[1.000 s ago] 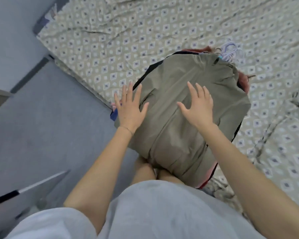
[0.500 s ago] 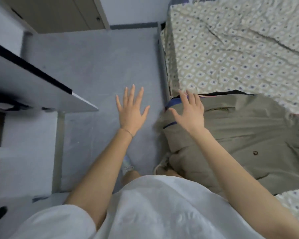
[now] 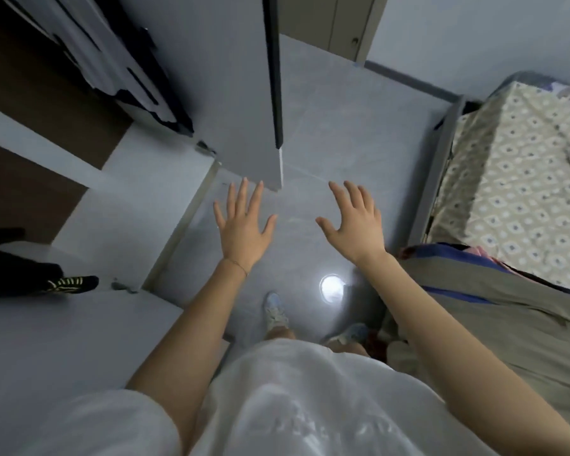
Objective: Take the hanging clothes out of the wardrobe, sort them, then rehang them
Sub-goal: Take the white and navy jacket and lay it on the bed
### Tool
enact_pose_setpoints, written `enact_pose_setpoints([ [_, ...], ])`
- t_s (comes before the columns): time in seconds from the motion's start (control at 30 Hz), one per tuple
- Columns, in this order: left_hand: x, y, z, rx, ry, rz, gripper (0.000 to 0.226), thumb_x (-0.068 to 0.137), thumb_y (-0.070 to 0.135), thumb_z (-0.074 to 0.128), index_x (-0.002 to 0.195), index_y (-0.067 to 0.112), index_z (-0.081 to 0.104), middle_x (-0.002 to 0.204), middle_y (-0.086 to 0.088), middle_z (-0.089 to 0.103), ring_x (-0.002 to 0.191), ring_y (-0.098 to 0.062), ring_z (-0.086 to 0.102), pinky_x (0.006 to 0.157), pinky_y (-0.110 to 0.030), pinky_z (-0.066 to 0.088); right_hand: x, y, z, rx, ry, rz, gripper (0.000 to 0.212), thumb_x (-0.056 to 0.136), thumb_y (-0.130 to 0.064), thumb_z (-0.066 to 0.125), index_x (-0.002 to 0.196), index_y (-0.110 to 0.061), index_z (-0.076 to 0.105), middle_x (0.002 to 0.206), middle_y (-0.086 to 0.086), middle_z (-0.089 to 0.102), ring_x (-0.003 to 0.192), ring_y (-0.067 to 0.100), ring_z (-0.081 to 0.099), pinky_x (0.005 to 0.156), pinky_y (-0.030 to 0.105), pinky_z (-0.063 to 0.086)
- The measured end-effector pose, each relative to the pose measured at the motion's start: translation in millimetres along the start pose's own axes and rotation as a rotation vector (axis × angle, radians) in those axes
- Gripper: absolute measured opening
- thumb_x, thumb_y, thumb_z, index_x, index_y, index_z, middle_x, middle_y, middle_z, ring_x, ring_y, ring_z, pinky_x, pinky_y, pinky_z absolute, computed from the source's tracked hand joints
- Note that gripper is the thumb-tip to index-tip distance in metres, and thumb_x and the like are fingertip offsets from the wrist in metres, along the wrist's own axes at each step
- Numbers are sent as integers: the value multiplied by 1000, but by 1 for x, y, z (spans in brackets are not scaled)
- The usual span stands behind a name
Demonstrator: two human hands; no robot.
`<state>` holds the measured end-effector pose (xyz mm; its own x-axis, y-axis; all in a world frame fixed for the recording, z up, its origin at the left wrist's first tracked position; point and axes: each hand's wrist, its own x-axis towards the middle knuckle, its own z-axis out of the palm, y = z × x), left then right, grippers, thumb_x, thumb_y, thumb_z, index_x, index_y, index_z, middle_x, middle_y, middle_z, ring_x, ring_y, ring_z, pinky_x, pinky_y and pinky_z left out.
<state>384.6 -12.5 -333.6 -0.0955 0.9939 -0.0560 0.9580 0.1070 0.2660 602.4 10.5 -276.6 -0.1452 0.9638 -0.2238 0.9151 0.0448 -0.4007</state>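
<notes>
left hand [image 3: 242, 225] and right hand [image 3: 352, 222] empty, fingers spread over grey floor [image 3: 359, 126], near wardrobe door [image 3: 237, 93] at 12 o'clock. khaki jacket pile [image 3: 514, 330] lies on bed [image 3: 524, 166] edge, 4 o'clock. black-white clothes [image 3: 119, 60] hang in wardrobe, 10 o'clock.

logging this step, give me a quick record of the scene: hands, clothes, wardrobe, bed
left hand: open, fingers spread, holding nothing
right hand: open, fingers spread, holding nothing
olive jacket: lying at the bed edge, untouched
bed: patterned sheet, right side
wardrobe door: open, ahead of the hands
black-and-white garment: left of that door, upper left of view
</notes>
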Motion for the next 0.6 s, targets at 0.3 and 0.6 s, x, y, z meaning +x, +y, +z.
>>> enact_pose_setpoints([
  [0.3, 7, -130, -46, -5, 63, -269, 64, 101, 51, 42, 156, 24, 23, 166, -6, 11, 153, -28, 2, 119, -57, -3, 59, -142, 41, -52, -101, -263, 70, 96, -45, 55, 155, -26, 23, 162, 6, 17, 150, 30, 6, 119, 45, 12],
  [0.6, 1, -238, -84, -14, 186, -575, 65, 100, 48, 46, 156, 26, 23, 165, -7, 14, 152, -29, 6, 118, -58, 1, 130, -270, 78, -143, -203, -527, 69, 97, -44, 51, 155, -27, 19, 163, 7, 13, 151, 30, 2, 121, 45, 3],
])
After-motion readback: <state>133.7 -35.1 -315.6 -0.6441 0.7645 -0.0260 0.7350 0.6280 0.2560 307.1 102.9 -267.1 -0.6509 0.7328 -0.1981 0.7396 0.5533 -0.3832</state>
